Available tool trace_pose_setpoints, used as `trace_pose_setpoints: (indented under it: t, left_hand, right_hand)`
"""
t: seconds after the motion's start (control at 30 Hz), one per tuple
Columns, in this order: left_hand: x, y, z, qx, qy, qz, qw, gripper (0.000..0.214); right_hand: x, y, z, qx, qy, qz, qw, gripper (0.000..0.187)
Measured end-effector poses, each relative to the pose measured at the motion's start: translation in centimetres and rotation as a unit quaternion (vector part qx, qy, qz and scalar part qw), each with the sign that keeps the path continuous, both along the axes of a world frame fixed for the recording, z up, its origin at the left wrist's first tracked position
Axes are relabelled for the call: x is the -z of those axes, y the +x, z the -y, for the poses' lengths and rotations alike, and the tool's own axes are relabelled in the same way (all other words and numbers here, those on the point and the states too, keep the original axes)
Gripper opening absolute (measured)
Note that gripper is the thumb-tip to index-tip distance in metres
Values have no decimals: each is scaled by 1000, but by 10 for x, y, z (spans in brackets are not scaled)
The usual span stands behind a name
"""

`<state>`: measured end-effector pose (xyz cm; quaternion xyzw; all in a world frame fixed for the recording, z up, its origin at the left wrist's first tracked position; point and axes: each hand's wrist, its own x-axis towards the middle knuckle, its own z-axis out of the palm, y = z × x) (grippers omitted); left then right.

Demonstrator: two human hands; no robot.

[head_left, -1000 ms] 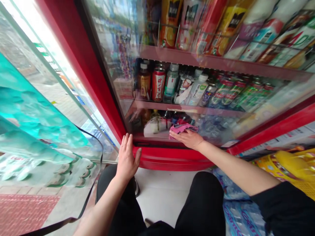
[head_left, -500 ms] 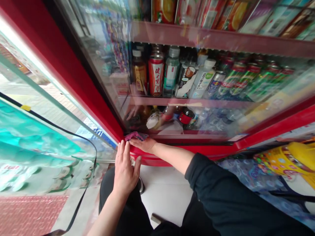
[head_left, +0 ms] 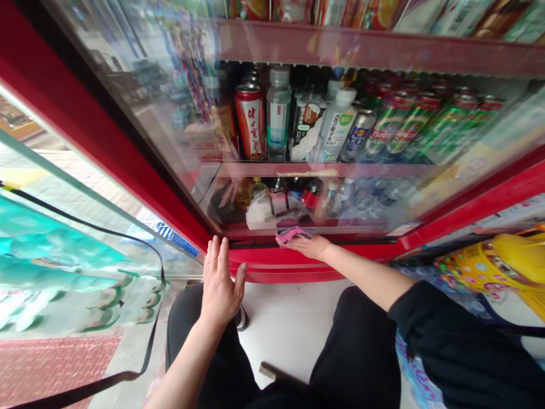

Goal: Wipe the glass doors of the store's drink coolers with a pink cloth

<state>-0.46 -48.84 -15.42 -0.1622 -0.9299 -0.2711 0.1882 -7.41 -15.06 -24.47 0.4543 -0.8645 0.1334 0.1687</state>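
A glass-fronted drinks fridge with a red frame (head_left: pixel 140 170) stands before me. My right hand (head_left: pixel 310 246) presses a pink cloth (head_left: pixel 293 233) against the bottom of the glass door (head_left: pixel 179 187), just above the lower red edge. Its fingertips are partly hidden under the cloth. My left hand (head_left: pixel 222 284) is open, fingers stretched upward, with its tips at the red frame's lower left corner. Behind the glass, a red can (head_left: pixel 250 122), a clear bottle (head_left: pixel 279 113) and several green cans (head_left: pixel 451 125) stand on a shelf.
Green-wrapped packs (head_left: pixel 55 244) and a black strap (head_left: pixel 157 307) lie to the left. On the right are a yellow container (head_left: pixel 481 264) and packs of water bottles (head_left: pixel 419 375). My knees flank the pale floor (head_left: pixel 289 324), where a small brownish bar (head_left: pixel 268 370) lies.
My right hand has slid the pink cloth rightward along the bottom of the glass, away from the left corner. My left hand has stayed near that corner. The view has shifted slightly.
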Motion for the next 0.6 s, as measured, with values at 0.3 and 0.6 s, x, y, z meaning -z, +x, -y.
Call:
trace_pose_setpoints:
  t: [0.3, 0.6]
  left_hand:
    - [11, -12, -27, 54, 4, 6, 999, 86]
    - [-6, -16, -89, 129, 8, 28, 991, 92]
  right_hand:
    - [-24, 71, -162, 251, 14, -119, 961, 68]
    - [-94, 45, -202, 617, -182, -249, 724, 88]
